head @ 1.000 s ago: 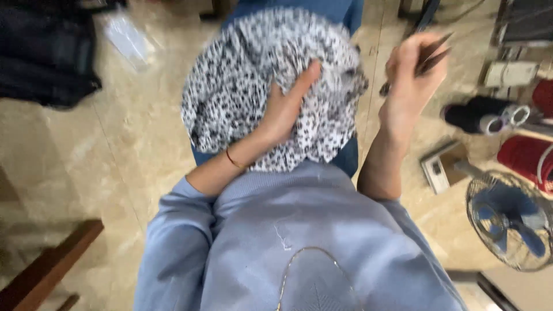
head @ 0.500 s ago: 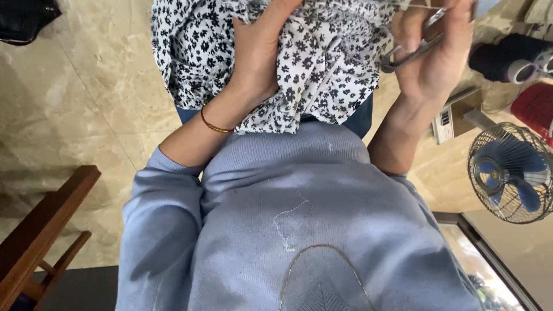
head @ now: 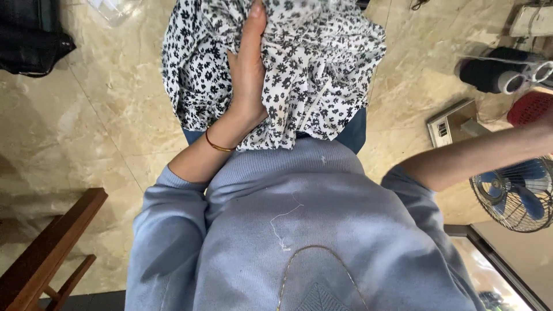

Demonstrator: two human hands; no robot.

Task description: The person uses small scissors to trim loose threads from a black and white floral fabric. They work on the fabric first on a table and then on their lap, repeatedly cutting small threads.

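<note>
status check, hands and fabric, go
Left hand flat on floral fabric in lap. Right hand out of frame, forearm stretched toward fan. Nothing blocking.

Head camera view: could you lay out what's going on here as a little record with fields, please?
Left hand: left hand pressed flat on the black-and-white floral fabric bunched on the lap
Left wrist: thin gold bangle
Right hand: out of frame; bare right forearm stretches off to the right
Clothing: light blue sweater with a loose white thread
Floor: beige marble tiles
Right side: blue electric fan, black thread cones
Lower left: brown wooden furniture
</note>
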